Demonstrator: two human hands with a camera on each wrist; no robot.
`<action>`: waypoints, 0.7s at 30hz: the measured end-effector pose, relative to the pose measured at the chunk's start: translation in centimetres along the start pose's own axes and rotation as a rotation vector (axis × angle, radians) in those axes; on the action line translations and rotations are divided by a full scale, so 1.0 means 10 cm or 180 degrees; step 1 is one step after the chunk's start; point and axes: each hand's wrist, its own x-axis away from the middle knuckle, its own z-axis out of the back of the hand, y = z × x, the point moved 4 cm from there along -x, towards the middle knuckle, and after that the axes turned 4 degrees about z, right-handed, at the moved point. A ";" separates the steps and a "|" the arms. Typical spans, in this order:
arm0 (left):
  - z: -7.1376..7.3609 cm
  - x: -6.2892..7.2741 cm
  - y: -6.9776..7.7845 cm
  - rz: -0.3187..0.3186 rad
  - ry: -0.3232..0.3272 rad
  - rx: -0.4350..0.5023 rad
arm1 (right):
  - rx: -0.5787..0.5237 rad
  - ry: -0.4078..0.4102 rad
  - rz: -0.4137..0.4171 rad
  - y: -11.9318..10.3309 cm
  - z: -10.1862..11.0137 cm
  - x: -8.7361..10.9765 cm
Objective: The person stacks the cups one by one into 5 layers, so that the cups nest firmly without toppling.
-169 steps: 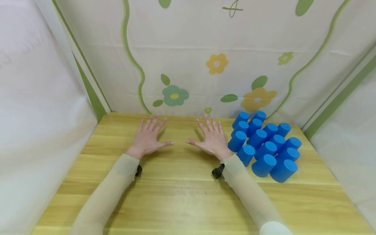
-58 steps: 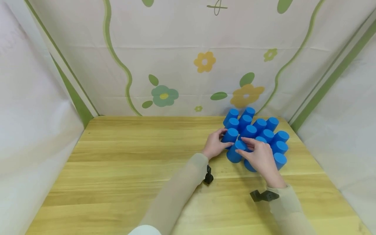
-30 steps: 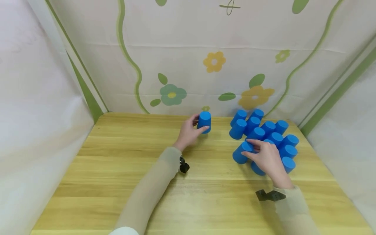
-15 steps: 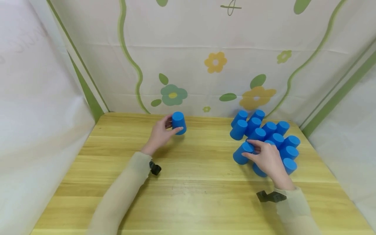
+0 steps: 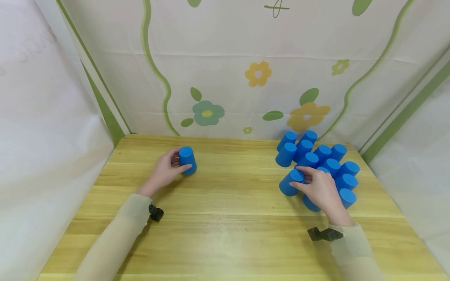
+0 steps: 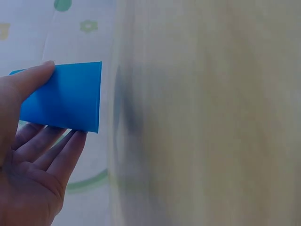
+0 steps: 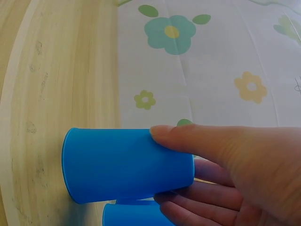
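My left hand (image 5: 164, 172) holds a blue cup (image 5: 187, 160), bottom up, over the left part of the table, thumb on one side and fingers on the other. In the left wrist view that cup (image 6: 70, 96) is seen side-on, its rim a little apart from the tabletop. At the right, my right hand (image 5: 321, 190) pinches another upside-down blue cup (image 5: 290, 183) between thumb and fingers, at the near left of the cup group. The right wrist view shows this cup (image 7: 122, 165) with the thumb along its side, and a second blue cup (image 7: 134, 215) beside it.
Several more upside-down blue cups (image 5: 330, 167) stand close together at the right back of the wooden table (image 5: 225, 218); my right hand partly covers some. A white cloth wall (image 5: 218, 70) with printed flowers rises behind the table, and white cloth hangs at both sides.
My left hand took a cup from the group's left edge and carried it leftward across the table, lately also nearer to me. The right hand has stayed at its cup since about two seconds ago.
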 end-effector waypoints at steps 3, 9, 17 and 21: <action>0.08 0.05 -0.06 0.0059 -0.0001 -0.0028 | 0.0022 0.0007 -0.0015 0.00 0.00 0.00; 0.24 0.10 -0.11 0.0158 -0.0025 -0.0075 | 0.0029 -0.0004 -0.0017 0.01 0.00 0.00; 0.42 0.12 -0.28 0.0266 0.0025 -0.0059 | 0.0027 -0.0022 -0.0035 0.01 0.00 0.00; 0.49 0.13 -0.38 0.0263 0.0042 -0.0025 | 0.0038 -0.0029 -0.0048 0.01 0.00 0.00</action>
